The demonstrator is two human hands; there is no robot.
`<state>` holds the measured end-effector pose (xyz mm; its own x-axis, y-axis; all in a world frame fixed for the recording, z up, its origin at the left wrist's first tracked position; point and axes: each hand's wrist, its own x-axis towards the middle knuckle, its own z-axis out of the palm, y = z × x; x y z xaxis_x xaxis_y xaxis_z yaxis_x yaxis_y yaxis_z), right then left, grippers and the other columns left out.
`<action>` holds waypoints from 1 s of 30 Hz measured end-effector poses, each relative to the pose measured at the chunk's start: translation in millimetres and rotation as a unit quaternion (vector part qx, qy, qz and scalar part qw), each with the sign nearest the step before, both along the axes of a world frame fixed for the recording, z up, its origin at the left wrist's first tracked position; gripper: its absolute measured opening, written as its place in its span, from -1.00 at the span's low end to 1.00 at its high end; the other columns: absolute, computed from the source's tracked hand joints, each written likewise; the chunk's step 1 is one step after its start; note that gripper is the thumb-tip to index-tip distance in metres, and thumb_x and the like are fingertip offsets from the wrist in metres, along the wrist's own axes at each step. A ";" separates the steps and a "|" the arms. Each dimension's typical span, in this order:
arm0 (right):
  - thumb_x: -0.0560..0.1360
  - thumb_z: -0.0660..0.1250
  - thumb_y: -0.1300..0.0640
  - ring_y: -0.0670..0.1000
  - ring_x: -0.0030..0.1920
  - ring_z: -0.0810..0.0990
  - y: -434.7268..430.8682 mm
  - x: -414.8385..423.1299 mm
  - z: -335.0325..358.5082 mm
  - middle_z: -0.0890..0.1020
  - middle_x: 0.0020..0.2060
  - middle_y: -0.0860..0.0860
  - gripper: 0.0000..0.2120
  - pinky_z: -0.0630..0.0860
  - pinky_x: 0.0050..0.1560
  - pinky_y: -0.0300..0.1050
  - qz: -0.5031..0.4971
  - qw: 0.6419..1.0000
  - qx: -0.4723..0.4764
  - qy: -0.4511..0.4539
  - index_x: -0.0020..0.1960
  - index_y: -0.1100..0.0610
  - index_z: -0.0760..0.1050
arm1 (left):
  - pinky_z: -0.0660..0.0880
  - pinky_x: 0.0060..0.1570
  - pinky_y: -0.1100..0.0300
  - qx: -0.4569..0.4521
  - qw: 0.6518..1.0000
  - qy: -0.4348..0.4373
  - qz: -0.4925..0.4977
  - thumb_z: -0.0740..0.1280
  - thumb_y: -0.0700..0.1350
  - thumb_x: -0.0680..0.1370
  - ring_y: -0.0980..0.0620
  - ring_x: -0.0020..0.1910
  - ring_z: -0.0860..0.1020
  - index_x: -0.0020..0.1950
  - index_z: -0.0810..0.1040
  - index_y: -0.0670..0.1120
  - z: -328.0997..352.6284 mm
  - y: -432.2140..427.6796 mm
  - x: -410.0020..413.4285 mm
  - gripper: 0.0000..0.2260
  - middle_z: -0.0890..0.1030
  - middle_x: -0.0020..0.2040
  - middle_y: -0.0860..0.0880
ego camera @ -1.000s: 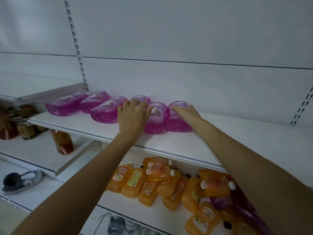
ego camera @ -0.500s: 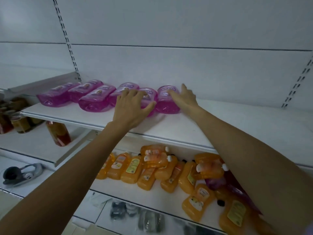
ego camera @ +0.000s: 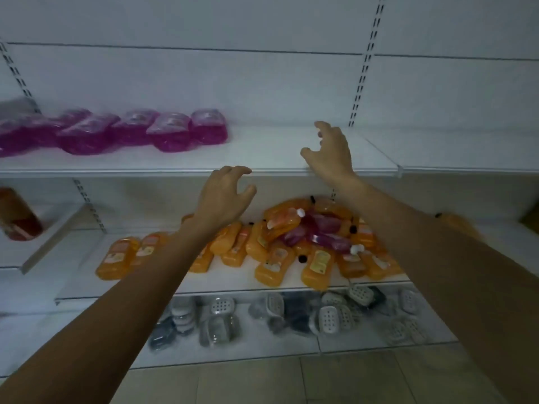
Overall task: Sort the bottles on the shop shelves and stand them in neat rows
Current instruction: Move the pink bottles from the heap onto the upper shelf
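Several pink bottles (ego camera: pixel 172 132) lie side by side in a row at the left of the upper white shelf (ego camera: pixel 280 147). On the shelf below (ego camera: pixel 233 282), orange bottles (ego camera: pixel 274 263) lie in a loose heap with a few purple-pink bottles (ego camera: pixel 323 231) on top of it. My left hand (ego camera: pixel 224 193) hovers in front of the upper shelf's edge, fingers curled apart and holding nothing. My right hand (ego camera: pixel 329 150) is raised over the bare part of the upper shelf, to the right of the pink row, also open and holding nothing.
Grey and white soap dishes (ego camera: pixel 329 316) are scattered on the bottom shelf. A reddish-brown jar (ego camera: pixel 17 217) stands on a lower shelf at far left. Slotted uprights (ego camera: pixel 361 68) run up the white back wall. Tiled floor (ego camera: pixel 291 380) lies below.
Both hands have let go of the pink bottles and pulled back to the right of the row. The view has swung right and down, showing the orange heap and the bottom shelf.
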<state>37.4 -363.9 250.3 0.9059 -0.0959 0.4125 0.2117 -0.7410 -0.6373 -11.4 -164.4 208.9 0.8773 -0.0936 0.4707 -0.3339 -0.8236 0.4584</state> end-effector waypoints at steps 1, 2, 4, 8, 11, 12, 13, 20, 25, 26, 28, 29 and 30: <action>0.48 0.31 0.11 0.13 0.28 0.40 -14.1 -10.7 -4.7 0.39 0.29 0.16 -0.45 0.39 0.26 0.08 -0.019 1.000 0.007 -0.002 0.43 0.16 0.26 | 0.34 0.21 0.05 -0.007 1.000 0.013 -0.015 0.28 -0.08 0.53 -0.11 0.22 0.44 0.30 0.47 -0.12 -7.4 -10.9 -5.6 -0.65 0.51 0.25 -0.15; 0.48 0.31 0.12 0.12 0.25 0.42 -28.7 -20.3 -9.4 0.41 0.26 0.15 -0.48 0.42 0.23 0.04 -0.038 0.999 0.015 -0.002 0.40 0.17 0.30 | 0.36 0.22 0.04 -0.011 0.999 0.028 -0.030 0.28 -0.08 0.53 -0.10 0.23 0.44 0.31 0.46 -0.12 -13.6 -21.6 -11.5 -0.65 0.50 0.26 -0.14; 0.48 0.32 0.15 0.09 0.18 0.47 -57.6 -38.3 -18.7 0.44 0.21 0.14 -0.57 0.44 0.18 -0.02 -0.073 0.997 0.027 -0.001 0.32 0.18 0.37 | 0.38 0.22 0.03 -0.012 0.996 0.062 -0.055 0.27 -0.08 0.54 -0.09 0.23 0.45 0.32 0.45 -0.11 -27.5 -41.3 -19.7 -0.65 0.49 0.28 -0.13; 0.48 0.30 0.21 0.08 0.09 0.52 -107.0 -64.9 -43.7 0.52 0.06 0.09 -0.73 0.44 0.07 -0.10 -0.114 0.992 0.050 0.018 0.16 0.20 0.46 | 0.43 0.05 0.11 -0.039 0.989 0.120 -0.082 0.26 -0.10 0.55 -0.10 0.13 0.52 0.28 0.48 -0.14 -53.1 -75.2 -26.7 -0.68 0.54 0.20 -0.17; 0.49 0.29 0.22 0.08 0.06 0.52 -142.5 -78.3 -68.2 0.55 0.00 0.08 -0.79 0.42 0.04 -0.10 -0.130 0.989 0.062 0.045 0.12 0.22 0.49 | 0.38 -0.11 0.18 -0.039 0.984 0.152 -0.086 0.29 -0.16 0.53 -0.13 0.02 0.56 0.16 0.56 -0.19 -75.0 -98.6 -25.5 -0.76 0.62 0.06 -0.20; 0.50 0.29 0.21 0.06 0.04 0.51 -153.7 -80.7 -77.3 0.55 -0.01 0.08 -0.79 0.42 0.03 -0.11 -0.134 0.987 0.063 0.058 0.11 0.23 0.50 | 0.34 -0.15 0.20 -0.038 0.982 0.164 -0.088 0.30 -0.18 0.52 -0.12 -0.01 0.55 0.12 0.57 -0.21 -82.0 -106.8 -23.9 -0.79 0.62 0.01 -0.19; 0.50 0.30 0.19 0.04 0.02 0.51 -165.1 -81.3 -86.6 0.55 -0.03 0.07 -0.80 0.43 0.02 -0.10 -0.136 0.986 0.065 0.073 0.10 0.23 0.50 | 0.32 -0.18 0.21 -0.043 0.980 0.175 -0.088 0.30 -0.21 0.51 -0.10 -0.04 0.54 0.10 0.57 -0.23 -90.4 -115.4 -20.7 -0.80 0.61 -0.03 -0.19; 0.48 0.29 0.24 0.00 -0.15 0.54 -241.0 -41.1 -150.0 0.55 -0.22 0.03 -0.90 0.39 -0.16 -0.27 -0.112 0.976 0.098 0.158 -0.02 0.19 0.54 | 0.40 0.09 0.16 -0.063 0.965 0.242 -0.081 0.32 -0.16 0.52 -0.10 0.17 0.52 0.25 0.50 -0.18 -144.6 -195.3 19.9 -0.69 0.56 0.22 -0.14; 0.52 0.28 0.20 0.02 -0.06 0.55 -270.9 22.5 -192.6 0.56 -0.08 0.04 -0.96 0.52 -0.09 -0.18 -0.039 0.970 0.084 0.226 -0.04 0.12 0.50 | 0.36 -0.02 0.28 -0.113 0.961 0.250 -0.037 0.36 -0.20 0.50 0.02 0.11 0.51 0.21 0.53 -0.17 -186.5 -245.1 48.3 -0.72 0.55 0.09 -0.02; 0.54 0.26 0.20 -0.03 -0.16 0.53 -272.6 33.2 -200.3 0.56 -0.08 0.04 -0.94 0.48 -0.20 -0.34 -0.021 0.968 0.077 0.239 -0.01 0.13 0.49 | 0.34 -0.04 0.29 -0.116 0.963 0.244 -0.024 0.36 -0.21 0.49 0.01 0.10 0.51 0.21 0.53 -0.16 -194.8 -251.7 52.4 -0.71 0.56 0.09 -0.03; 0.56 0.24 0.19 -0.14 -0.28 0.47 -273.3 53.3 -214.4 0.52 -0.17 0.01 -0.92 0.36 -0.37 -0.51 0.014 0.963 0.058 0.263 0.02 0.15 0.48 | 0.36 -0.02 0.26 -0.106 0.967 0.231 0.000 0.39 -0.21 0.47 -0.10 0.12 0.53 0.22 0.52 -0.18 -211.9 -260.1 60.3 -0.68 0.57 0.14 -0.12; 0.56 0.24 0.20 -0.10 -0.27 0.51 -271.0 62.7 -221.1 0.53 -0.19 0.02 -0.93 0.40 -0.34 -0.49 0.033 0.961 0.052 0.271 0.00 0.17 0.48 | 0.40 0.02 0.19 -0.097 0.967 0.234 0.011 0.40 -0.19 0.46 -0.14 0.13 0.52 0.22 0.52 -0.18 -222.3 -262.1 65.0 -0.67 0.57 0.16 -0.16; 0.55 0.26 0.19 -0.01 -0.20 0.57 -267.3 71.9 -227.9 0.55 -0.19 0.06 -0.92 0.51 -0.19 -0.35 0.048 0.957 0.056 0.280 -0.03 0.21 0.48 | 0.43 0.05 0.13 -0.092 0.966 0.242 0.024 0.42 -0.17 0.45 -0.16 0.13 0.52 0.22 0.52 -0.17 -230.3 -263.0 68.8 -0.65 0.56 0.17 -0.18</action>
<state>109.3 -631.2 22.5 0.9889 -0.0163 -0.1477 -0.1221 -0.6555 -0.7452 57.4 -427.4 -21.4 1.0000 -0.0011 0.0096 -0.0074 -0.7230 0.6908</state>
